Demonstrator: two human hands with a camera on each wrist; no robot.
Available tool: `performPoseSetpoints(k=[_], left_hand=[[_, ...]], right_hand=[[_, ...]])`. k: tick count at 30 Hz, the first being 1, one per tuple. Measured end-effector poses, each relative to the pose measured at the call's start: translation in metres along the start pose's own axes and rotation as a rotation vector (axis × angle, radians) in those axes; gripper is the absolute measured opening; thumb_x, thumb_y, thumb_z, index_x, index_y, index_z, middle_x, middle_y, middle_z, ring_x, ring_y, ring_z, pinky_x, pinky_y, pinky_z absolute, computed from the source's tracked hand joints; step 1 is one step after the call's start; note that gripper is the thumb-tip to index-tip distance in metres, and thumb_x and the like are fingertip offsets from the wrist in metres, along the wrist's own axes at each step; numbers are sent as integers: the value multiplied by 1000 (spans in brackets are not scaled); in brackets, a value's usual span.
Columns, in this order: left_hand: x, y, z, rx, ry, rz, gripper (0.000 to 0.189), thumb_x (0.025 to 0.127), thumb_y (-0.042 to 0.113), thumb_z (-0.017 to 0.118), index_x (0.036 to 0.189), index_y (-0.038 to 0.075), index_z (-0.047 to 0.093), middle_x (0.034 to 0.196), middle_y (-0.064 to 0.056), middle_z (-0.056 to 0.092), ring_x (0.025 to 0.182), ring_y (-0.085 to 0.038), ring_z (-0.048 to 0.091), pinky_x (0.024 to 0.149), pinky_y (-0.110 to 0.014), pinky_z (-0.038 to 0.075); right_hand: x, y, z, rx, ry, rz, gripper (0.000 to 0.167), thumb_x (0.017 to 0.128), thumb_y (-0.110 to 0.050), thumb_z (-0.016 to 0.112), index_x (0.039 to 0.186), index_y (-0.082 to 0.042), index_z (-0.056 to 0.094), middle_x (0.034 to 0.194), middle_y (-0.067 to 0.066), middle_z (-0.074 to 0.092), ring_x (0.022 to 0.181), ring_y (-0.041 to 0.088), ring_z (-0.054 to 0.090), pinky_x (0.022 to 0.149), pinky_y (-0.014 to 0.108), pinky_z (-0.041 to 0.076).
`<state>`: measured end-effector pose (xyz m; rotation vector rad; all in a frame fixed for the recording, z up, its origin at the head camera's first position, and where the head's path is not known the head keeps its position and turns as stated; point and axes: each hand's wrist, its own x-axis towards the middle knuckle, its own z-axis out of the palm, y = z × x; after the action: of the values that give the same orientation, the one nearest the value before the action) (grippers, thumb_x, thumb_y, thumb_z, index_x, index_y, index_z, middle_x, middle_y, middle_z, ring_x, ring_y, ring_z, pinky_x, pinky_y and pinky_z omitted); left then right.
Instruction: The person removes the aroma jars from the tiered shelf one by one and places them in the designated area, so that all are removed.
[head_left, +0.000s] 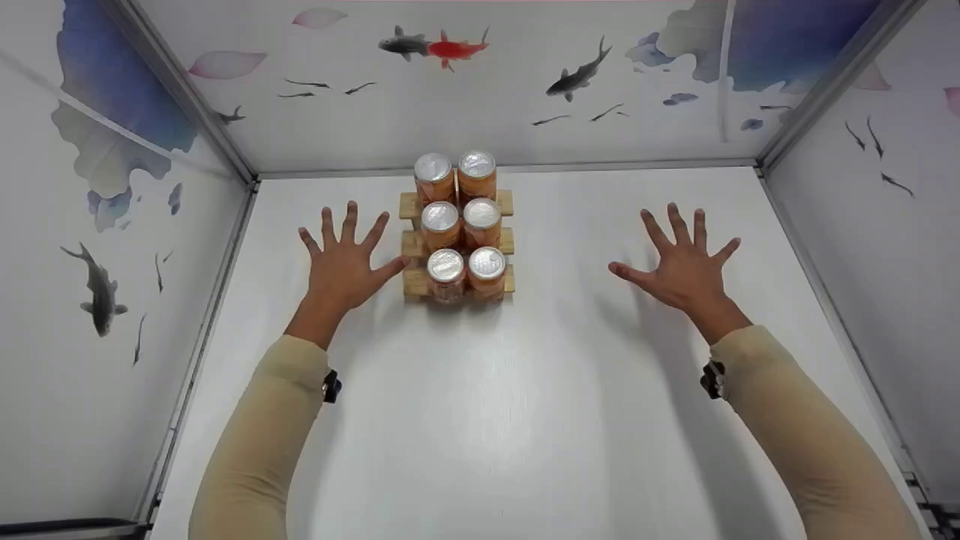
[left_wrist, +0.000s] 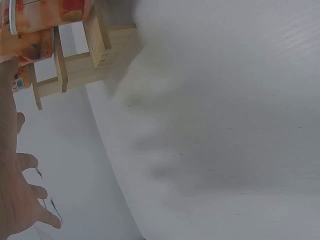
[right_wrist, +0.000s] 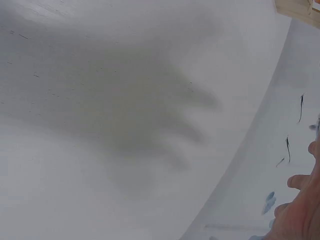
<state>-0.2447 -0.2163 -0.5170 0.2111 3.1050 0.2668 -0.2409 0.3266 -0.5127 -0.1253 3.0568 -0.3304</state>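
Observation:
Several orange cans with silver lids [head_left: 481,214] stand in two columns on a stepped wooden rack [head_left: 414,244] near the back of the white table. My left hand [head_left: 341,270] is spread wide over the table, left of the rack. Its thumb tip appears close to the rack's left side; whether it touches cannot be told. Well to the right of the rack, my right hand [head_left: 684,274] is also spread, holding nothing. Cans [left_wrist: 47,15] and rack steps [left_wrist: 97,37] fill the upper left of the left wrist view. A rack corner [right_wrist: 300,11] shows in the right wrist view.
White panels [head_left: 510,97] painted with fish and leaves enclose the table [head_left: 465,420] at the back and both sides. Metal strips [head_left: 202,330] run along the table's edges. Each sleeve has a small dark device at the wrist. Shadows of the hands fall on the tabletop.

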Motion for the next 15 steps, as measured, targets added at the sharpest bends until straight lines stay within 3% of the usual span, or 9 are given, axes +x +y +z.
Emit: performPoseSetpoints(k=[8,15], left_hand=[[0,3,8,-7,-22,11,93,103,82,48,178,35,22,187,-22,4,168,-62,-4,124,-92,-2],[-2,4,19,10,-51,8,95,101,88,41,178,35,22,187,-21,5,168,-62,-3,124,-92,-2]], right_hand=[[1,-1,3,4,5,-5,116,89,-97,54,179,-36,12,188,16,4,171,54,-7,112,99,-13],[3,-6,5,7,12,-15,116,89,-96,54,179,-35,15,188,16,6,171,54,-6,112,100,-11]])
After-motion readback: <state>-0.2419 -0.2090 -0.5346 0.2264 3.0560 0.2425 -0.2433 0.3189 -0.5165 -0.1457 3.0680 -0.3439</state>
